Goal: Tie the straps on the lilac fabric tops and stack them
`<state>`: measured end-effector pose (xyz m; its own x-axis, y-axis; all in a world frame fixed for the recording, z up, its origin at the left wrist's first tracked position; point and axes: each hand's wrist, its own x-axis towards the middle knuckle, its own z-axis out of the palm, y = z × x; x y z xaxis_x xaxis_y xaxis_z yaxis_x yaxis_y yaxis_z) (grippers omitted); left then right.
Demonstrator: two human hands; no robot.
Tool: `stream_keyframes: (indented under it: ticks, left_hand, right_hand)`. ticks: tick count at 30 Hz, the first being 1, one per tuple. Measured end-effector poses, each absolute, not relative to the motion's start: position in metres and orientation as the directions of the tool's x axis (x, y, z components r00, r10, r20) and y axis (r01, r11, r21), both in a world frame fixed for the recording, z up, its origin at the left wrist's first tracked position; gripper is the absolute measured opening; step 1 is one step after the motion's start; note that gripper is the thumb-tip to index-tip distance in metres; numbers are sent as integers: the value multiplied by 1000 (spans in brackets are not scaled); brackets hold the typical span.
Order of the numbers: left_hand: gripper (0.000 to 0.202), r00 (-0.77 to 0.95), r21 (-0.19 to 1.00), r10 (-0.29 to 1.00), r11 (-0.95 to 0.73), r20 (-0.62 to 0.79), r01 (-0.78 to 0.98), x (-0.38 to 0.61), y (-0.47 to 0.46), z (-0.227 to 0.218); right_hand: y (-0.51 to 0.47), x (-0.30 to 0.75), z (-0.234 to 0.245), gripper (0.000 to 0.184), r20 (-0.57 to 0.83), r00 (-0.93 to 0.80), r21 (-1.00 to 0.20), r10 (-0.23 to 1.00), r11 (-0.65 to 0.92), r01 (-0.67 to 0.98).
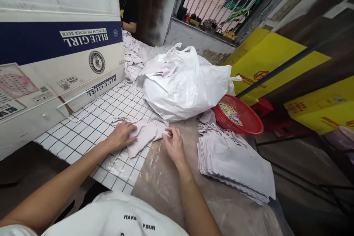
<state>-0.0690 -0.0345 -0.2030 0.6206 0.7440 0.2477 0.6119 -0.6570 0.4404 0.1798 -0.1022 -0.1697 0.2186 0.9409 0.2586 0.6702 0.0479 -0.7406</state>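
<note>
Cloth [145, 134] is laid on the table [80, 131] between a box [52, 70], left, and a stack [235, 162], right; a bag [182, 92] is set behind it; bands [229, 113] are held in a basket [250, 125] behind the stack.

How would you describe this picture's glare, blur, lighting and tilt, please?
In the head view, glints streak the clear plastic sheet, sheen marks the white bag, the barred window slants, lettering on the yellow boards looks soft, and the lower-left floor is dark.
</note>
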Motion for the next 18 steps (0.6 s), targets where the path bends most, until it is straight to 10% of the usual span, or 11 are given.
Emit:
stream_keyframes:
  ticks: [8, 18]
  left_hand:
    - [28, 758, 461, 597, -768, 264, 444, -83, -74, -204]
    - [20, 559, 718, 792, -536, 245, 444, -121, -75, -170]
  right_hand:
    - [-59, 202, -203, 26, 290, 329, -612, 899, -90, 786]
    - [-97, 254, -133, 20, 266, 50, -753, 963, 175, 635]
